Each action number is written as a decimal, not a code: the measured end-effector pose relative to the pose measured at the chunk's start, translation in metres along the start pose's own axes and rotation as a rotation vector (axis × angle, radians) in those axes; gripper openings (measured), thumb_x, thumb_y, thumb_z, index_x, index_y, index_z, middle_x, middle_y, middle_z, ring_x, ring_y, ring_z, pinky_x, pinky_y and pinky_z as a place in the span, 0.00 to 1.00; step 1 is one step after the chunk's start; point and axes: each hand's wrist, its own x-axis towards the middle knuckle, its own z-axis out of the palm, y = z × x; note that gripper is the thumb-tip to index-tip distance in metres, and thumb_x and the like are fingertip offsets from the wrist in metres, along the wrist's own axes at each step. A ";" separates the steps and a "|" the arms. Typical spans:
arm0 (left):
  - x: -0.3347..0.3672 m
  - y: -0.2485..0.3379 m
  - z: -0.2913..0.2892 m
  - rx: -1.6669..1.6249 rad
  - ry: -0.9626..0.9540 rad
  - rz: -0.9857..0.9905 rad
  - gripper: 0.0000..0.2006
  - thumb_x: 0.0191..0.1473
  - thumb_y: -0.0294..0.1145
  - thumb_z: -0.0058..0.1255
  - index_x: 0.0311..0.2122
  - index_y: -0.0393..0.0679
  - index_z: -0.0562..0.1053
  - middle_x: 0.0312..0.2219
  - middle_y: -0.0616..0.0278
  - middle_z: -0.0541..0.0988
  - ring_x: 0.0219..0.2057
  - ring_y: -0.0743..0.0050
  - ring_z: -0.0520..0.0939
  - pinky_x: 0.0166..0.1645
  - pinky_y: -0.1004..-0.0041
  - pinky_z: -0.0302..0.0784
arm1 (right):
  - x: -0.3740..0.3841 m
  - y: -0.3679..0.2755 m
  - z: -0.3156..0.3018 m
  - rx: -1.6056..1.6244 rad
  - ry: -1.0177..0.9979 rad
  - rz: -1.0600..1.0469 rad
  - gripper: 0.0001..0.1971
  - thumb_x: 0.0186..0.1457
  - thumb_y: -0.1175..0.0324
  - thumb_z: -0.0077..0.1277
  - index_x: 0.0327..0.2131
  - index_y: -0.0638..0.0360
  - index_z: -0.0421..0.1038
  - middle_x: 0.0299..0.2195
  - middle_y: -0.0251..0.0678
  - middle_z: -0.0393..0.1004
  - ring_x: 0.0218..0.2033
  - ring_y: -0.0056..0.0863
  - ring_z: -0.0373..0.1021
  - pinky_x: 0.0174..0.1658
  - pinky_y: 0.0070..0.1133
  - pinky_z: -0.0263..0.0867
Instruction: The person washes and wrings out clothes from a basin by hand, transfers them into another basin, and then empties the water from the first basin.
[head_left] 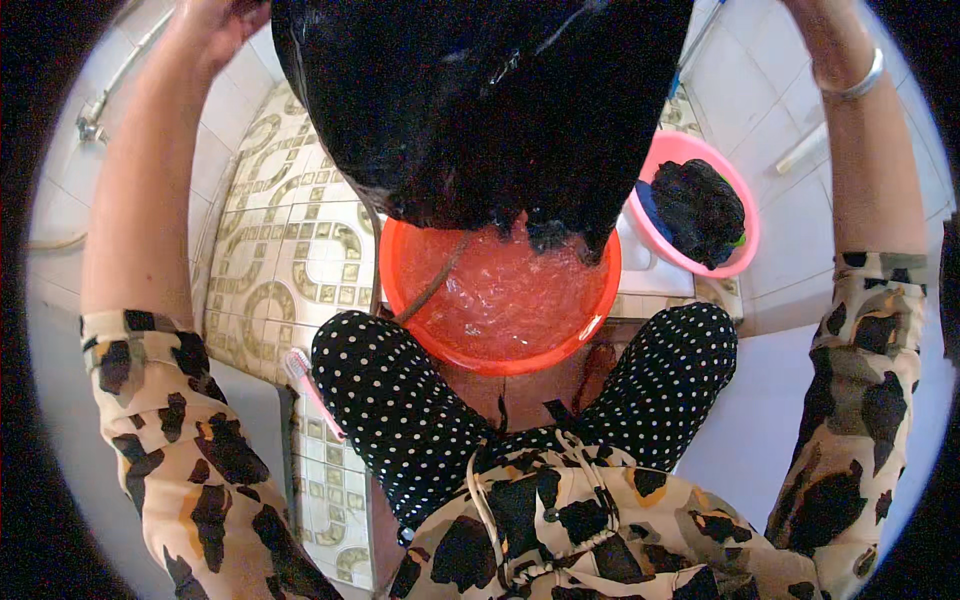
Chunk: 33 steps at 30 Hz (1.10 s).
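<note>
A large, wet black cloth (pixel 480 110) hangs raised in front of me, its lower edge dripping into an orange-red basin (pixel 500 362) of rippling water. At the upper left, my left hand (pixel 225 30) is closed at the cloth's side, its fingertips cut off by the picture's edge. My right hand (pixel 808 12) is raised at the upper right; only its base and the wrist with a silver bangle (pixel 866 76) show. Its fingers are out of the picture. A brown hose (pixel 435 280) runs over the basin's rim into the water.
Right of the basin, a pink basin (pixel 745 258) holds dark, bunched cloth (pixel 700 210). A pink-handled brush (pixel 315 395) lies on the patterned tiles (pixel 290 240) beside my left knee. A tap (pixel 88 128) is on the left wall. My knees flank the orange-red basin.
</note>
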 end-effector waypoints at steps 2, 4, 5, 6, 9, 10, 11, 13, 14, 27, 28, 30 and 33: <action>-0.021 -0.012 -0.027 0.266 -0.048 0.157 0.07 0.44 0.38 0.48 0.28 0.48 0.69 0.23 0.68 0.72 0.29 0.79 0.71 0.28 0.78 0.68 | -0.008 -0.001 0.012 0.026 0.004 0.115 0.08 0.38 0.82 0.49 0.28 0.71 0.69 0.19 0.40 0.72 0.16 0.25 0.69 0.19 0.18 0.67; -0.043 -0.026 -0.010 0.119 0.109 -0.098 0.07 0.45 0.38 0.47 0.29 0.47 0.69 0.22 0.67 0.72 0.25 0.77 0.72 0.27 0.82 0.68 | -0.021 0.024 0.016 0.015 -0.017 0.238 0.09 0.36 0.82 0.50 0.27 0.69 0.69 0.18 0.39 0.71 0.15 0.24 0.68 0.17 0.17 0.66; -0.041 -0.037 0.000 0.135 0.062 -0.112 0.08 0.45 0.37 0.47 0.29 0.47 0.70 0.22 0.67 0.72 0.24 0.76 0.72 0.26 0.82 0.68 | -0.026 0.038 0.012 -0.028 -0.040 0.281 0.09 0.35 0.82 0.51 0.27 0.68 0.69 0.17 0.39 0.71 0.14 0.23 0.68 0.16 0.16 0.65; -0.047 -0.042 -0.002 0.189 0.069 -0.169 0.08 0.45 0.37 0.47 0.30 0.46 0.70 0.22 0.67 0.72 0.25 0.76 0.72 0.26 0.80 0.69 | -0.037 0.049 0.018 -0.039 -0.088 0.277 0.10 0.35 0.82 0.51 0.27 0.68 0.69 0.16 0.37 0.70 0.13 0.21 0.67 0.15 0.16 0.63; -0.050 -0.052 0.003 0.237 0.032 -0.255 0.09 0.46 0.38 0.46 0.31 0.45 0.70 0.24 0.67 0.72 0.27 0.76 0.73 0.26 0.77 0.71 | -0.050 0.069 0.022 -0.130 -0.130 0.333 0.11 0.35 0.81 0.53 0.29 0.70 0.69 0.16 0.36 0.70 0.13 0.20 0.66 0.14 0.15 0.63; -0.049 -0.053 0.004 0.234 -0.007 -0.288 0.09 0.46 0.38 0.45 0.31 0.44 0.69 0.25 0.66 0.72 0.28 0.76 0.73 0.27 0.75 0.73 | -0.046 0.076 0.021 -0.201 -0.127 0.399 0.11 0.35 0.80 0.53 0.29 0.71 0.69 0.17 0.37 0.70 0.12 0.19 0.65 0.14 0.15 0.62; -0.049 -0.048 0.013 0.230 -0.015 -0.279 0.09 0.46 0.38 0.45 0.31 0.44 0.69 0.25 0.66 0.72 0.28 0.76 0.73 0.27 0.75 0.73 | -0.042 0.079 0.014 -0.209 -0.117 0.394 0.11 0.35 0.80 0.53 0.29 0.71 0.69 0.17 0.37 0.70 0.12 0.19 0.65 0.14 0.15 0.62; -0.050 -0.040 0.027 0.143 -0.064 -0.276 0.11 0.47 0.37 0.44 0.33 0.42 0.68 0.27 0.64 0.73 0.30 0.75 0.73 0.28 0.74 0.75 | -0.034 0.083 0.002 -0.341 -0.163 0.390 0.11 0.36 0.80 0.53 0.29 0.71 0.69 0.16 0.37 0.70 0.11 0.19 0.65 0.14 0.15 0.61; -0.046 -0.036 0.028 0.140 -0.089 -0.266 0.11 0.49 0.35 0.43 0.35 0.40 0.68 0.30 0.60 0.73 0.32 0.72 0.73 0.32 0.68 0.77 | -0.034 0.074 0.000 -0.333 -0.164 0.277 0.10 0.35 0.80 0.53 0.27 0.71 0.69 0.15 0.37 0.70 0.11 0.19 0.64 0.13 0.16 0.61; -0.057 0.043 0.082 -0.043 -0.047 0.501 0.07 0.49 0.31 0.38 0.29 0.42 0.68 0.27 0.60 0.74 0.32 0.70 0.73 0.38 0.64 0.70 | 0.019 0.028 -0.045 -0.375 0.182 -0.034 0.04 0.35 0.81 0.46 0.21 0.67 0.63 0.14 0.36 0.66 0.14 0.22 0.65 0.15 0.18 0.63; -0.037 0.027 0.066 0.055 -0.117 0.469 0.09 0.50 0.33 0.41 0.35 0.41 0.68 0.32 0.59 0.73 0.35 0.69 0.73 0.41 0.65 0.70 | 0.018 0.038 -0.047 -0.304 0.144 0.001 0.06 0.35 0.81 0.47 0.22 0.66 0.63 0.15 0.35 0.66 0.14 0.22 0.65 0.15 0.18 0.63; -0.027 -0.032 0.047 0.485 -0.230 0.541 0.19 0.45 0.38 0.53 0.42 0.41 0.69 0.38 0.59 0.73 0.37 0.70 0.73 0.42 0.69 0.69 | -0.007 0.064 -0.026 -0.185 0.046 0.149 0.12 0.33 0.80 0.49 0.27 0.65 0.62 0.16 0.35 0.66 0.17 0.26 0.65 0.19 0.20 0.63; -0.084 -0.086 0.078 1.169 -0.239 0.522 0.24 0.30 0.38 0.63 0.33 0.39 0.67 0.30 0.50 0.74 0.35 0.58 0.75 0.40 0.65 0.70 | -0.061 0.142 0.002 -0.349 -0.155 0.173 0.17 0.35 0.70 0.51 0.35 0.60 0.69 0.20 0.37 0.72 0.18 0.24 0.68 0.21 0.21 0.65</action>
